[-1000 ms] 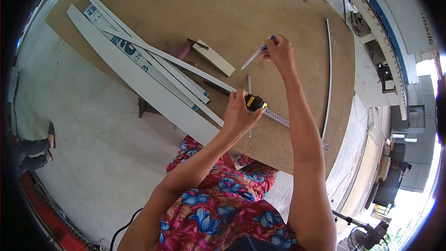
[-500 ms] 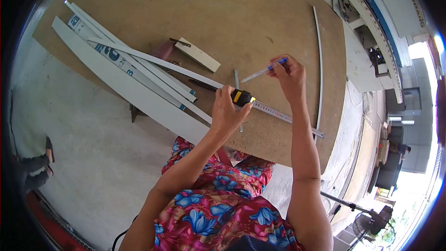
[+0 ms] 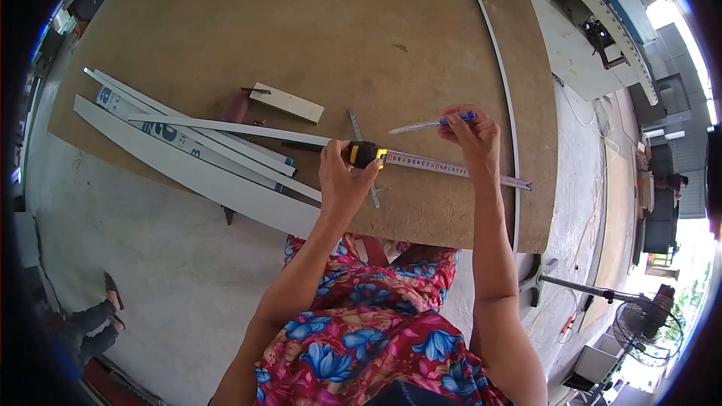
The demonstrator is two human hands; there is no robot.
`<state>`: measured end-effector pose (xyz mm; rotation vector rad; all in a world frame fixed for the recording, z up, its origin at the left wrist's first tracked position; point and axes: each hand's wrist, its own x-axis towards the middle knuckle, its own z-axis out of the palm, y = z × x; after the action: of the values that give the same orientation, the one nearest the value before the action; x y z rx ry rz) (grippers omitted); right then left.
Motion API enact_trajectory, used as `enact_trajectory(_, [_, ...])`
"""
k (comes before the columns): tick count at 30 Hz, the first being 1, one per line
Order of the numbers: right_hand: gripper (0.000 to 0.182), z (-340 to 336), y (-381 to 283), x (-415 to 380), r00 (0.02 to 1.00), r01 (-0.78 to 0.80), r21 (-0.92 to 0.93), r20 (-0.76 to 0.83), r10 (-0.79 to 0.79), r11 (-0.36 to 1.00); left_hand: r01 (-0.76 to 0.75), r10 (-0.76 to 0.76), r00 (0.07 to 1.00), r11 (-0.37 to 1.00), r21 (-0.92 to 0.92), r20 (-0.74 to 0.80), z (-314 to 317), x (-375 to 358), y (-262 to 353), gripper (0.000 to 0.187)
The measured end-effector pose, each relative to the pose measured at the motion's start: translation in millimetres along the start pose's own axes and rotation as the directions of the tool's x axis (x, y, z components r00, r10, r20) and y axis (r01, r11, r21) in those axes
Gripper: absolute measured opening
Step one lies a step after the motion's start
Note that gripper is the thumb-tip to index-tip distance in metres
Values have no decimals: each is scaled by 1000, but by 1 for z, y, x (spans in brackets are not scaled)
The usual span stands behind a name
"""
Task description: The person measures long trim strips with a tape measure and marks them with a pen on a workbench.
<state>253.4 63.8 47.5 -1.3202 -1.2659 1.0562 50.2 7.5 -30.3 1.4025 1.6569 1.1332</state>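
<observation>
My left hand (image 3: pixel 344 186) is closed around a black and yellow tape measure (image 3: pixel 366 154) at the front of the brown table. Its blade (image 3: pixel 432 166) runs out to the right, passing below my right hand and across a long thin strip (image 3: pixel 505 98). My right hand (image 3: pixel 472 135) pinches a clear pen with a blue end (image 3: pixel 425 126), its tip pointing left above the blade. A narrow white strip (image 3: pixel 241 128) reaches to my left hand from the left. Close by, a small metal ruler (image 3: pixel 355 125) passes behind the tape measure.
Long white panels (image 3: pixel 195 169) lie at the table's (image 3: pixel 301 22) left front edge. A cream block (image 3: pixel 288 102) rests behind them. A fan (image 3: pixel 645 323) stands at the lower right. Another person's legs (image 3: pixel 94 323) show at the lower left; machinery (image 3: pixel 594 26) stands at the upper right.
The view has shifted. My left hand and the tape measure appear farther left, with more blade showing between them and my right hand, and the blade's end lies past the thin strip.
</observation>
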Motion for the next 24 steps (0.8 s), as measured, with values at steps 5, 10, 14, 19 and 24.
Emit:
enact_trajectory(5, [16, 16, 8, 16, 995, 22, -152, 97, -7, 988, -28, 28, 1000, 999, 43, -13, 0, 0, -2, 45])
enact_trajectory(10, [20, 44, 6, 40, 981, 112, -286, 183, -61, 952, -23, 22, 1000, 999, -26, -17, 1, 1, -2, 44])
enact_trajectory(14, [19, 66, 10, 52, 963, 179, -294, 247, -107, 939, 19, -20, 1000, 999, -37, -15, 0, 2, 5, 48])
enact_trajectory(19, [17, 91, -7, 49, 939, 250, -348, 316, -138, 904, 13, -13, 1000, 999, -33, -13, -3, 2, 5, 51])
enact_trajectory(24, [16, 105, -11, 46, 931, 266, -331, 331, -153, 905, 27, -26, 999, 1000, 9, -26, 0, 2, 1, 47])
